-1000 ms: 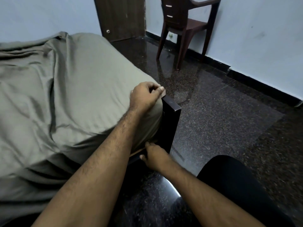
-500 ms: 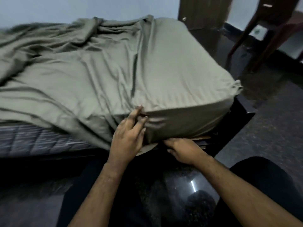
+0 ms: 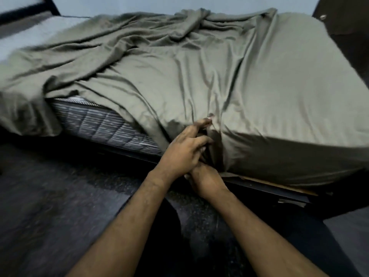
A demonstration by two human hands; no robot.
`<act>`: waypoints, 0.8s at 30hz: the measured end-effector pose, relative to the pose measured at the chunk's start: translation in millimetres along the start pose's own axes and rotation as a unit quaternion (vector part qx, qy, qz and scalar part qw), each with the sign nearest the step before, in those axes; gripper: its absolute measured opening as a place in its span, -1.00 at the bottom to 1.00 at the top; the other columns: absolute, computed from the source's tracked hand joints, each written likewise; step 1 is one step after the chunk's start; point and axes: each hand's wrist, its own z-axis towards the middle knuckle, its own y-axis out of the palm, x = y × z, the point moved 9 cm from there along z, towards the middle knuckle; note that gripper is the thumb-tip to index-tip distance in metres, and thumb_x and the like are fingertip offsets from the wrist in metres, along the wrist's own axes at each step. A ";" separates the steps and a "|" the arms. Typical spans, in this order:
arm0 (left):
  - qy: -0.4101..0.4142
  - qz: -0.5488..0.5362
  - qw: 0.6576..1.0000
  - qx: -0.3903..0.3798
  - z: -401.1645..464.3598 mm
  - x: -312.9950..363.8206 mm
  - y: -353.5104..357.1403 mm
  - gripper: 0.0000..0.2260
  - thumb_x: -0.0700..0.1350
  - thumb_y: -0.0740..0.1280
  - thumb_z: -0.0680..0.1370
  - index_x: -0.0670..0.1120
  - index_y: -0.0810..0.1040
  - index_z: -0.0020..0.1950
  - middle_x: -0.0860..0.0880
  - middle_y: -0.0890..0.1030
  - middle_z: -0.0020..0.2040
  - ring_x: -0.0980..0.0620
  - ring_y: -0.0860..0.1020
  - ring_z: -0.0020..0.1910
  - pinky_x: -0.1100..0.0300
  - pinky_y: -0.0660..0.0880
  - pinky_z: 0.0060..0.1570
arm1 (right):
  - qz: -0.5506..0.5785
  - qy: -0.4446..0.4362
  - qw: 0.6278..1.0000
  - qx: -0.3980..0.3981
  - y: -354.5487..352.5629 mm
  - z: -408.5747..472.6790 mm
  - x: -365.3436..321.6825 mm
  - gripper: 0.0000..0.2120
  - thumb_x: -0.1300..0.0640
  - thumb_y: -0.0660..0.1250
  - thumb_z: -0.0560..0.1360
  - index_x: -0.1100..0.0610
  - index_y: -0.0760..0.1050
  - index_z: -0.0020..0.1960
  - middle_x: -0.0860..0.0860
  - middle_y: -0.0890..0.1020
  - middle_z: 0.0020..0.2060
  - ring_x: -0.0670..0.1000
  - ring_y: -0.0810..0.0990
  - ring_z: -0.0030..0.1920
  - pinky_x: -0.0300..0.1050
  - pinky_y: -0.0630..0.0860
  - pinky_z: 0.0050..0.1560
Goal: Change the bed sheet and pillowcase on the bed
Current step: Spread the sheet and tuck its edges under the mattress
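Sheet [image 3: 199, 80] bunched under left hand [image 3: 185, 150]; right hand [image 3: 203, 177] grip hidden; mattress [image 3: 103, 124] exposed.

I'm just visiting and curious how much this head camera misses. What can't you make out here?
- Right hand, head view: its fingers are hidden by the left hand and the olive bed sheet, so its grip cannot be told.
- Mattress: mostly covered by the sheet; only a striped side shows.
- Bed frame: dark, cut off at the right edge.
- Pillow: none in view.

sheet [image 3: 199, 80] on mattress [image 3: 103, 126] | hands at near edge | door [image 3: 343, 15] far R
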 end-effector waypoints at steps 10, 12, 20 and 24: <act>-0.239 0.165 0.946 0.145 -79.4 -77.9 -120.9 -0.82 -0.08 0.33 0.56 -0.06 0.62 0.12 -0.04 0.58 -0.02 -0.09 0.59 -0.05 -0.01 0.55 -0.02 | -0.028 0.031 0.987 0.156 -6.3 21.6 -20.0 -0.78 0.30 0.53 0.31 0.09 0.52 -0.24 0.09 0.51 -0.25 0.17 0.60 -0.32 -0.02 0.49 -0.44; -0.402 0.022 0.898 0.180 -105.1 -115.8 -114.7 -0.82 -0.04 0.35 0.61 -0.11 0.61 0.13 -0.02 0.61 -0.11 -0.03 0.58 -0.11 0.10 0.54 -0.06 | 0.000 -0.031 0.989 0.143 5.9 14.8 -35.2 -0.81 0.29 0.48 0.34 0.08 0.51 -0.20 0.08 0.49 -0.19 0.17 0.54 -0.19 0.03 0.49 -0.31; -0.384 -0.697 0.536 0.281 -85.0 -149.5 -62.4 -0.60 0.18 0.16 0.67 -0.10 0.61 0.17 -0.07 0.75 -0.05 0.05 0.72 -0.09 0.16 0.65 -0.04 | 0.090 -0.096 0.991 -0.007 63.8 49.1 12.4 -0.77 0.06 0.20 0.59 0.23 0.50 0.01 0.12 0.51 -0.03 0.15 0.52 0.01 0.05 0.45 0.04; -0.281 -0.742 0.459 0.400 -103.9 -203.0 -115.2 -0.49 0.03 0.34 0.56 -0.17 0.48 0.46 -0.25 0.54 0.38 -0.25 0.52 0.36 -0.28 0.36 0.42 | 0.087 -0.089 0.992 0.038 57.9 53.3 7.6 -0.81 -0.05 0.14 0.64 0.06 0.43 0.04 0.00 0.47 0.00 0.03 0.47 0.02 -0.05 0.41 0.04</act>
